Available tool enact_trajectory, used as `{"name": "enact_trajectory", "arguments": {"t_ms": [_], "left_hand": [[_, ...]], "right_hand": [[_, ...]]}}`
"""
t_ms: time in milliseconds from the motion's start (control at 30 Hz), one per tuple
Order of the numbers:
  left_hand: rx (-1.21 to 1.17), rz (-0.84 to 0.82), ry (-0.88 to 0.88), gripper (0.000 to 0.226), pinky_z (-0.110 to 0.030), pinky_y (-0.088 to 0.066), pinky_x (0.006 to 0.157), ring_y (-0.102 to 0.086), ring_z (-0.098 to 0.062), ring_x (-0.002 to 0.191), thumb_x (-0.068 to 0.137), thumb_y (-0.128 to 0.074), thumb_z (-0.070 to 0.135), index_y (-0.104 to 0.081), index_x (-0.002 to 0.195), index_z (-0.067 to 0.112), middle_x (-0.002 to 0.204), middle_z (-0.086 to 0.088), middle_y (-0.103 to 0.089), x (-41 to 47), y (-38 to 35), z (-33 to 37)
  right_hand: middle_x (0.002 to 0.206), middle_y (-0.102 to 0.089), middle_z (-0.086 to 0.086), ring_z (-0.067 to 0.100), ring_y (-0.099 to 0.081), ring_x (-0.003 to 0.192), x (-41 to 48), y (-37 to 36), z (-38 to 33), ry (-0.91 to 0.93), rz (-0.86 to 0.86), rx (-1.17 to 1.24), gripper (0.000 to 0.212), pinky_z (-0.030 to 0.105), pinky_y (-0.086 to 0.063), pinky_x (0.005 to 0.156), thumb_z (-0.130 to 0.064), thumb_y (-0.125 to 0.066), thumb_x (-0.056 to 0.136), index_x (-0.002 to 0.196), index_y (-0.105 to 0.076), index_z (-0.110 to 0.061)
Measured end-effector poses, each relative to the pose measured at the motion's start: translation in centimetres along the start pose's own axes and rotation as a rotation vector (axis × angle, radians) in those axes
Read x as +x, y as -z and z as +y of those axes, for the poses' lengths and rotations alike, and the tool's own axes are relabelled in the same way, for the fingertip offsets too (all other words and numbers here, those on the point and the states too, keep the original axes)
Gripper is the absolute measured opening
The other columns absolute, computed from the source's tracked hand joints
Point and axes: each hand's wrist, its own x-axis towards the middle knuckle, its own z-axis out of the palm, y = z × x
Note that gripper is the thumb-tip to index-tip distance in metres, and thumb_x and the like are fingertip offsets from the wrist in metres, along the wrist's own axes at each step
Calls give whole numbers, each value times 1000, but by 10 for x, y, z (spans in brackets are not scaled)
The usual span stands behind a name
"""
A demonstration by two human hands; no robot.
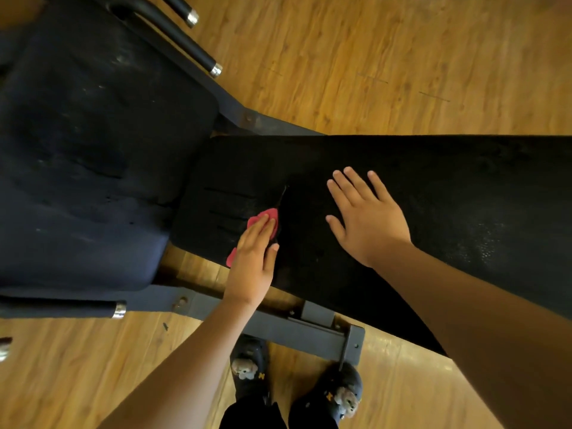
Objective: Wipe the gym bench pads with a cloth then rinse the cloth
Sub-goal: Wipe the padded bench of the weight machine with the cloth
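cloth (268,217) lies under the flat left hand (252,264), pressed to wipe the pad (448,193); right hand (368,218), spread flat, braces.

Warm, dim light. The black padded bench pad (464,187) under the hands loses detail, with speckled sheen right of the right hand (368,218). The glossy wood-plank floor (387,351) glares below that forearm. Left of the left hand (252,258), edges blur and bend.

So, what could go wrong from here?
The red cloth lies beside what looks like a tear in the black pad; it may snag and widen it.
The left hand presses the cloth with flat fingers only, near the pad's edge, so it might slip onto the floor.
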Motion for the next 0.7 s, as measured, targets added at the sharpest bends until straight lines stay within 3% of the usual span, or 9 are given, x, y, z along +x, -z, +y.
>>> {"name": "enact_trajectory", "arguments": {"t_ms": [200, 333, 500, 600, 700], "left_hand": [[-21, -6, 16, 54, -28, -23, 117, -25, -12, 145, 97, -41, 27, -33, 149, 13, 153, 0, -36, -3, -2, 2], [59, -78, -127, 53, -36, -24, 117, -21, -14, 145, 94, -43, 13, -37, 147, 11, 154, -3, -35, 5, 0, 6], [135, -148, -314, 55, -43, -30, 115, -23, -16, 146, 91, -43, 11, -38, 146, 9, 155, -6, -33, 40, 1, 21], [163, -141, -346, 56, -34, -20, 118, -22, -12, 143, 88, -54, 0, -42, 143, 7, 153, -6, -37, 71, 3, 23], [194, -183, -339, 67, -26, -9, 119, -7, -3, 143, 89, -54, -4, -28, 149, 14, 158, 4, -20, 91, 9, 20]], "right_hand": [[161, 6, 2, 18, 13, 147, 2, 0, -5, -28, -24, 9, 64, 44, 6, 120, -48, -16, 100, 152, 3, -17], [161, 8, 2, 18, 15, 146, 2, 3, -5, -25, -29, 36, 64, 43, 10, 119, -48, -15, 99, 152, 4, -17], [161, 4, 4, 18, 13, 147, 4, 5, -6, -30, -36, 73, 65, 45, 9, 118, -48, -19, 99, 152, -3, -15], [160, 9, 4, 18, 17, 146, 5, 6, -5, -35, -48, 84, 65, 45, 12, 116, -48, -18, 99, 151, 2, -14], [160, 7, 4, 18, 14, 146, 5, 5, -6, -32, -36, 91, 66, 45, 11, 117, -48, -20, 99, 150, 1, -14]]}}
